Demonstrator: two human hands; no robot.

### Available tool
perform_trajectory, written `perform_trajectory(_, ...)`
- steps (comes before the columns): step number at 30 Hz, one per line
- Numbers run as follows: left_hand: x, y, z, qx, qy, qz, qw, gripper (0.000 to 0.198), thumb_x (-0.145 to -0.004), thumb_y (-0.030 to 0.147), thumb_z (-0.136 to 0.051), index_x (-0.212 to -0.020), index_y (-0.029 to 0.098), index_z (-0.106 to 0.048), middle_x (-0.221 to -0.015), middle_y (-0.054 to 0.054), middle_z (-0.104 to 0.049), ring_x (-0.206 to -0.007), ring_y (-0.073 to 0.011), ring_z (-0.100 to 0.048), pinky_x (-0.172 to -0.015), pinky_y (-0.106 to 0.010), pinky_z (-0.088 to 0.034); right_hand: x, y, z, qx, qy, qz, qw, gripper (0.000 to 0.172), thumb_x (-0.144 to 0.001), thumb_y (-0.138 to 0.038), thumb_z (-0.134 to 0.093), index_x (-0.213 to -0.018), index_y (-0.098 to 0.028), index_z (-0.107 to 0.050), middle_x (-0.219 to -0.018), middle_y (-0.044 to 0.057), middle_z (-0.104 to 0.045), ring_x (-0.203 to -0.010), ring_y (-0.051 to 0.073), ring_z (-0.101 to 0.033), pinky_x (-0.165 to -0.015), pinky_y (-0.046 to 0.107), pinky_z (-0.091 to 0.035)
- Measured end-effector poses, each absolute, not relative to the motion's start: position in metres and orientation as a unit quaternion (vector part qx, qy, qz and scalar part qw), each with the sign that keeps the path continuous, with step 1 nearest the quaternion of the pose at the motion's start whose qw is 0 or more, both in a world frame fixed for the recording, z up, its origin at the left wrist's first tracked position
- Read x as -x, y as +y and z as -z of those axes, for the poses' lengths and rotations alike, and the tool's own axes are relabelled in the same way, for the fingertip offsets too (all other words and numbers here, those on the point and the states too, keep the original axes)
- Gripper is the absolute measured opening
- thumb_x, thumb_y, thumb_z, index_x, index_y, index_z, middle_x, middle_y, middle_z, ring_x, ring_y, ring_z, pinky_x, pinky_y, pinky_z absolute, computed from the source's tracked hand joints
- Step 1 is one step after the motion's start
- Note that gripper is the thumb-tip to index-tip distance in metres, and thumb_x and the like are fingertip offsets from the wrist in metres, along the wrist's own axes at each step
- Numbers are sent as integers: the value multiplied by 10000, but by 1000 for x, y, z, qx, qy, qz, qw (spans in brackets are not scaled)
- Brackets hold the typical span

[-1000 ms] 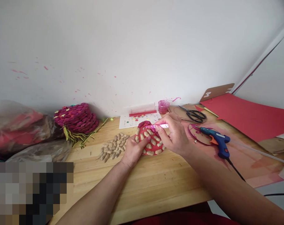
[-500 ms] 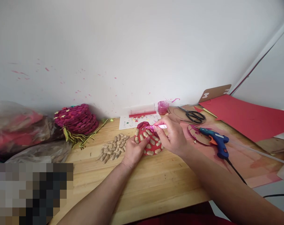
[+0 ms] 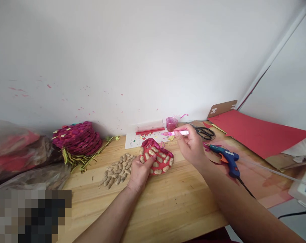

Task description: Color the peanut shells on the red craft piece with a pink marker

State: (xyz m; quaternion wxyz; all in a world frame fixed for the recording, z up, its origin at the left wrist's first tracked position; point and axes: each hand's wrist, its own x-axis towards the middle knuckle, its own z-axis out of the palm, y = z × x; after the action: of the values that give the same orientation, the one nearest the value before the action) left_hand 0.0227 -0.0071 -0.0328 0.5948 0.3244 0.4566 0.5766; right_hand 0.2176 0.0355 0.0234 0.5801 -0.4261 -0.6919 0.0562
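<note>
The left hand (image 3: 140, 168) is gripping a red disc (image 3: 161, 162) by its near-left edge, its thumb pressing down on the front, so the disc is sitting just beyond the fingers. Peanuts are covering it, those along its far edge showing magenta and the others staying bare. The right hand (image 3: 190, 146) is pinching a white stick (image 3: 182, 133) between thumb and fingers, its pink tip (brush or pen, too small to tell) pointing left and hovering clear of the disc. Loose peanuts (image 3: 119, 170) are lying left of the left hand, with a stack of purple discs (image 3: 78, 138) sitting farther left. A pink-stained cup (image 3: 171, 124) is standing beyond the right hand, while a blue glue gun (image 3: 230, 158) is resting to that hand's right
</note>
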Motion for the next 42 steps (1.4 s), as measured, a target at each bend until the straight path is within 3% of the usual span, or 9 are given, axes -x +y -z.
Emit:
perform_trajectory(3,-25,-8,28,-311,460,-590,586,542,-541,484,-987,-875,138,-736,-694,-64,-779,-550,-202,-717,-508,-269,-557,-233,58,-37,509,-613,-92,597,239,-986,-476,-586,-976,-238,-597,-843,14,-716,-731,199,-648,-687,324,-471)
perform_trajectory(5,-25,-8,25,-309,481,-582,579,540,-531,517,-979,-815,154,-698,-586,-18,-718,-431,-146,-619,-392,-218,-456,-240,79,-51,559,-597,-71,571,253,-977,-485,-570,-961,-235,-601,-843,17,-723,-733,200,-645,-704,322,-473)
perform_trajectory(9,-24,-9,23,-323,518,-557,564,591,-520,613,-952,-729,185,-604,-480,31,-626,-306,-74,-430,-292,-181,-320,-245,128,-72,688,-601,-34,405,211,-977,-386,-559,-998,-211,-674,-955,66,-767,-861,220,-672,-784,320,-472)
perform_trajectory(13,-21,-7,28,-335,520,-552,559,622,-544,675,-924,-742,194,-584,-460,41,-597,-298,-74,-417,-279,-176,-297,-239,165,-69,725,-604,-53,327,172,-896,-360,-672,-887,-206,-750,-957,98,-779,-995,270,-674,-846,347,-475)
perform_trajectory(20,-18,-4,33,-352,523,-530,567,595,-576,648,-930,-766,173,-627,-503,23,-625,-334,-76,-460,-311,-171,-321,-229,183,-52,761,-600,-86,230,196,-827,-396,-765,-933,-244,-827,-1079,130,-788,-1234,346,-623,-952,414,-487)
perform_trajectory(27,-21,-4,28,-365,541,-519,552,568,-568,634,-931,-666,172,-615,-456,27,-567,-344,-83,-451,-319,-179,-301,-234,185,-52,761,-609,-93,201,259,-840,-464,-760,-1002,-276,-833,-1111,106,-794,-1180,311,-653,-928,390,-495)
perform_trajectory(34,-21,-6,25,-377,545,-505,553,595,-560,685,-909,-628,176,-608,-432,16,-549,-336,-90,-438,-326,-191,-299,-231,184,-56,740,-644,-57,186,191,-828,-445,-765,-890,-279,-835,-999,109,-781,-1247,339,-583,-951,405,-462)
perform_trajectory(42,-20,-5,26,-386,540,-506,550,586,-573,677,-910,-618,172,-617,-434,14,-551,-333,-93,-448,-321,-194,-301,-231,183,-51,731,-649,-41,206,241,-858,-475,-733,-910,-260,-829,-1016,120,-764,-1226,354,-566,-950,434,-439)
